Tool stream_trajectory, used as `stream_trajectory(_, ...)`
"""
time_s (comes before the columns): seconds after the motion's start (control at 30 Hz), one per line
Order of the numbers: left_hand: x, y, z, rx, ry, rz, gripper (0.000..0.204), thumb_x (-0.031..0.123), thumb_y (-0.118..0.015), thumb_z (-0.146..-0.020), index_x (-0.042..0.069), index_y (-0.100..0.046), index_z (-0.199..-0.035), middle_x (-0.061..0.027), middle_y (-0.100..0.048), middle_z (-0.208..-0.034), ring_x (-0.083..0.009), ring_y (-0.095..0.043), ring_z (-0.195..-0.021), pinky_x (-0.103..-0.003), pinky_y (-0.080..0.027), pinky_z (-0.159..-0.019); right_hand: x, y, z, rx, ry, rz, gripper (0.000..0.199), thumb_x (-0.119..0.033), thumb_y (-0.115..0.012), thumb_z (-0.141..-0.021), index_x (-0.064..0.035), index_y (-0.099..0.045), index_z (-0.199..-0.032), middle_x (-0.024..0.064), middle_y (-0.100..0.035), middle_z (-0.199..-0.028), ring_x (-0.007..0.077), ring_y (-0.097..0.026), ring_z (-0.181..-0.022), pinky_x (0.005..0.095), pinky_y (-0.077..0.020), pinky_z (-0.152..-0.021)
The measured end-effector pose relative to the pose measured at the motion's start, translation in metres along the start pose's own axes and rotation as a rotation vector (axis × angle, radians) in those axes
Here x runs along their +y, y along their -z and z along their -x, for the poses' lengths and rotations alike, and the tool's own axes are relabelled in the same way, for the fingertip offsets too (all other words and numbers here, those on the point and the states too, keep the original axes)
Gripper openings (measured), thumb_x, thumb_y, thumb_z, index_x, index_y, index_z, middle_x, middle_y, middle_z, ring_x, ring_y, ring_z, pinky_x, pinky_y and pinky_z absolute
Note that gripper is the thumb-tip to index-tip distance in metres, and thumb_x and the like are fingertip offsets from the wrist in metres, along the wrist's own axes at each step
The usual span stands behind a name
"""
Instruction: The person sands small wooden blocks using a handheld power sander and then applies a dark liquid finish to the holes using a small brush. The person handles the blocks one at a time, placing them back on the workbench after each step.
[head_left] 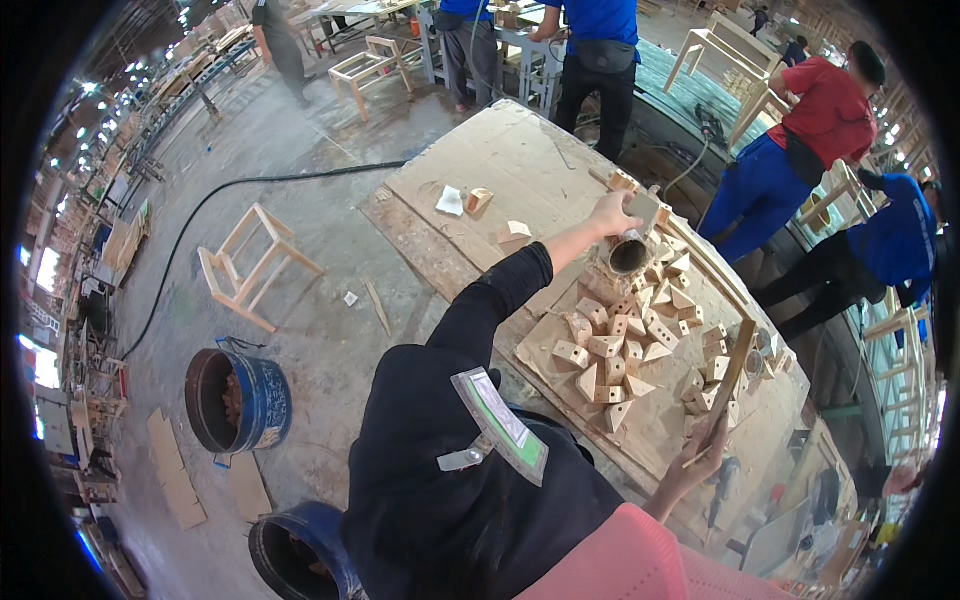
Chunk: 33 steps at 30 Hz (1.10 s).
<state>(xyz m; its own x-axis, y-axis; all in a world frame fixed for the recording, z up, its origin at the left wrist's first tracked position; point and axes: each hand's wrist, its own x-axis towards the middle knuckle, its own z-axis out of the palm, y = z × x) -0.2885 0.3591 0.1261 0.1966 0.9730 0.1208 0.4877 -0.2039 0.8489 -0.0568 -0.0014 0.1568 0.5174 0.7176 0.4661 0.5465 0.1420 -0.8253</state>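
Note:
My left hand [610, 214] stretches over the worktable, its fingers closed on a flat greyish-tan block [645, 208]. Just below that block lies a round can [628, 256] with a dark open mouth. Near the table's right side, my right hand [706, 452] grips the lower end of a long wooden strip [735, 372], which slants up and away. Between the hands, several small wooden corner blocks [608, 346], some with drilled holes, are heaped on a board [545, 345]. A smaller group of blocks [716, 368] sits beside the strip.
Loose wood pieces [514, 232] lie on the table's far left. Blue drums [270, 400] and a wooden chair frame [255, 262] stand on the floor to the left, near a black hose [225, 187]. Co-workers [800, 150] stand beyond the table. A power tool [724, 485] lies at lower right.

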Motion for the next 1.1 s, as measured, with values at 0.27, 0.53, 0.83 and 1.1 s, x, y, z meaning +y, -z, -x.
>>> stream_trajectory(0.27, 0.022, 0.018, 0.059, 0.090, -0.199, 0.695, 0.053, 0.048, -0.064, -0.085, 0.002, -0.065, -0.112, -0.0101, -0.068, -0.100, -0.0194, -0.062, -0.095, -0.032, -0.047, -0.086, -0.042, 0.006, -0.029, -0.318, -0.169, 0.139, 0.027, -0.007, -0.055, -0.095, 0.0030, -0.062, -0.119, 0.0048, -0.065, -0.087, 0.0081, -0.056, -0.074, 0.0235, -0.0427, -0.065)
stream_trajectory(0.53, 0.086, 0.093, 0.095, 0.118, -0.316, 0.905, 0.048, 0.040, -0.042, -0.101, -0.005, -0.059, -0.102, -0.0115, -0.067, -0.086, -0.0183, -0.066, -0.084, -0.031, -0.054, -0.079, -0.131, -0.036, -0.090, -0.525, 0.623, 0.271, 0.032, -0.001, -0.061, -0.085, -0.0083, -0.066, -0.117, 0.0057, -0.067, -0.116, 0.0187, -0.065, -0.084, 0.0281, -0.0508, -0.079)
stream_trajectory(0.83, 0.124, 0.104, 0.104, 0.245, -0.420, 0.904, 0.057, 0.044, -0.041, -0.100, -0.009, -0.060, -0.100, -0.0147, -0.067, -0.083, -0.0213, -0.068, -0.073, -0.031, -0.057, -0.067, -0.145, -0.061, -0.102, -0.419, 1.040, 0.688, 0.060, 0.000, -0.058, -0.077, -0.0164, -0.051, -0.135, -0.0047, -0.059, -0.128, 0.0130, -0.056, -0.071, 0.0255, -0.0532, -0.056)
stream_trajectory(1.1, 0.146, 0.095, 0.105, 0.253, -0.569, 0.775, 0.056, 0.040, -0.045, -0.100, -0.015, -0.055, -0.103, -0.0216, -0.065, -0.087, -0.0284, -0.067, -0.075, -0.038, -0.058, -0.068, -0.154, -0.038, -0.112, -0.656, 0.857, 0.628, 0.052, -0.001, -0.056, -0.079, -0.0124, -0.056, -0.129, 0.0083, -0.064, -0.084, 0.0252, -0.061, -0.062, 0.0356, -0.0493, -0.057)
